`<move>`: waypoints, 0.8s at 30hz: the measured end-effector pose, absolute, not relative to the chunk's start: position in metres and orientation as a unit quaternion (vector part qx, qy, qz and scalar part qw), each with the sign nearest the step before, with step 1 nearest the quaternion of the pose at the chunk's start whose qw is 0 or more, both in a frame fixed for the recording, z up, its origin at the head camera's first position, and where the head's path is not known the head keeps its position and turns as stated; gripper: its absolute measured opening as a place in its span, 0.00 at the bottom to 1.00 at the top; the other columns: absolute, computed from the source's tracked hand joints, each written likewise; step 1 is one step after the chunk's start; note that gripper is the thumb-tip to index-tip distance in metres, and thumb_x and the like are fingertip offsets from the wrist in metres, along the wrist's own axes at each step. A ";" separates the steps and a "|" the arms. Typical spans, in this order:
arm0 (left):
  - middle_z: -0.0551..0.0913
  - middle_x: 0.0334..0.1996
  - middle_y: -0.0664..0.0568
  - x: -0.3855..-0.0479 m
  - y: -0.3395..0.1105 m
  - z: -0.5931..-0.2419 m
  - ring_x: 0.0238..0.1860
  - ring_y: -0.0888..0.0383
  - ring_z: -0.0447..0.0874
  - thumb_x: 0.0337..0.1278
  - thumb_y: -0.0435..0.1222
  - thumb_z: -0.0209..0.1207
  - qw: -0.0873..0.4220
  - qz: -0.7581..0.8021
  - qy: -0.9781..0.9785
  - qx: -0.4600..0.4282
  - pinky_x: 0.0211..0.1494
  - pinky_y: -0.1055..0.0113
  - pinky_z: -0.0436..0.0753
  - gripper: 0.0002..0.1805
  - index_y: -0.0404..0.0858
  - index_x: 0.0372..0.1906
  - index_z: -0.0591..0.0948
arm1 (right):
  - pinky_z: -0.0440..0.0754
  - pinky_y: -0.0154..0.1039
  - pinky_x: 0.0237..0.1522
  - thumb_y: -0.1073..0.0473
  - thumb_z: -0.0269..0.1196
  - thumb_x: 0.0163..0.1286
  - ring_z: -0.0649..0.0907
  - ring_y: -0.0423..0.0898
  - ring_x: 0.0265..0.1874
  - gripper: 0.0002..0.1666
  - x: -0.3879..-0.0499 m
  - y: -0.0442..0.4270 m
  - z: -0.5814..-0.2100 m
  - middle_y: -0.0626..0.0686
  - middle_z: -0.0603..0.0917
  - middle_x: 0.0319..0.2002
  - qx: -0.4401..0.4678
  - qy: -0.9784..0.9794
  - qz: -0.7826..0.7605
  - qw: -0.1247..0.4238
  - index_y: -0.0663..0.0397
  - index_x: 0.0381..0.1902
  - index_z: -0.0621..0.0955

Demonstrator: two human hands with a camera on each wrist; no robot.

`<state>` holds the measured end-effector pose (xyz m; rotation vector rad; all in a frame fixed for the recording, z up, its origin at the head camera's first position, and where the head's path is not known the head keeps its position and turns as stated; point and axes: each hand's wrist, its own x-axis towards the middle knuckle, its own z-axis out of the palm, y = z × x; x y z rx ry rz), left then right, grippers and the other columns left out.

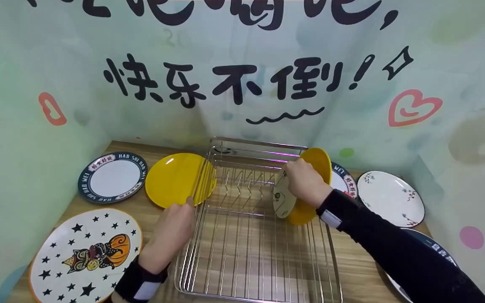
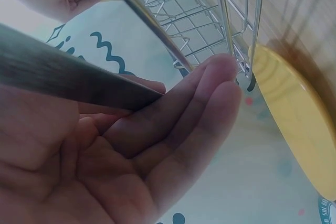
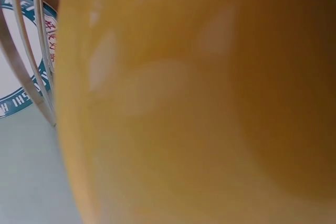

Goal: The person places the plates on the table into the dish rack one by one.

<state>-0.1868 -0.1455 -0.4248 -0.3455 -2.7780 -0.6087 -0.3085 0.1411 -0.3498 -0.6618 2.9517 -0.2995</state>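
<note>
A wire dish rack (image 1: 246, 213) stands on the wooden table. My left hand (image 1: 173, 231) grips its left side rail; in the left wrist view the metal bar crosses the palm of the left hand (image 2: 147, 145). The right hand (image 1: 305, 179) pinches a small cream plate (image 1: 282, 198) by its upper edge, tilted steeply over the rack's right part. Just right of that plate, a yellow plate (image 1: 322, 162) stands on edge at the rack's right side, partly behind the hand. This yellow plate (image 3: 157, 119) fills most of the right wrist view, which hides the right fingers.
Left of the rack lie a yellow plate (image 1: 175, 181), a blue-rimmed plate (image 1: 116, 179) and a large star-patterned plate (image 1: 70, 244). On the right are a blue-rimmed plate (image 1: 341, 181), a white floral plate (image 1: 387, 198) and another dark-rimmed plate (image 1: 434, 246). A printed cloth hangs behind.
</note>
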 end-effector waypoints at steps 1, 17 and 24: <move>0.73 0.13 0.42 -0.187 -0.145 -0.425 0.12 0.51 0.73 0.56 0.18 0.51 0.137 -0.211 -0.960 -0.119 0.12 0.65 0.75 0.18 0.12 0.52 0.73 | 0.87 0.47 0.31 0.76 0.62 0.60 0.87 0.58 0.35 0.13 -0.308 0.141 -0.350 0.64 0.85 0.37 -0.216 0.970 -0.100 0.053 0.70 0.44 0.83; 0.73 0.14 0.43 -0.187 -0.145 -0.423 0.12 0.52 0.72 0.57 0.19 0.51 0.114 -0.222 -0.962 -0.106 0.12 0.68 0.73 0.20 0.12 0.55 0.72 | 0.87 0.46 0.31 0.77 0.60 0.59 0.87 0.57 0.35 0.14 -0.309 0.145 -0.349 0.63 0.85 0.37 -0.210 0.968 -0.117 0.065 0.68 0.43 0.82; 0.74 0.15 0.40 -0.188 -0.145 -0.422 0.14 0.52 0.73 0.54 0.18 0.51 0.120 -0.208 -0.964 -0.110 0.13 0.66 0.74 0.20 0.12 0.54 0.73 | 0.85 0.39 0.20 0.73 0.54 0.62 0.87 0.53 0.25 0.10 -0.305 0.149 -0.347 0.61 0.85 0.31 -0.185 0.971 -0.146 0.051 0.68 0.38 0.82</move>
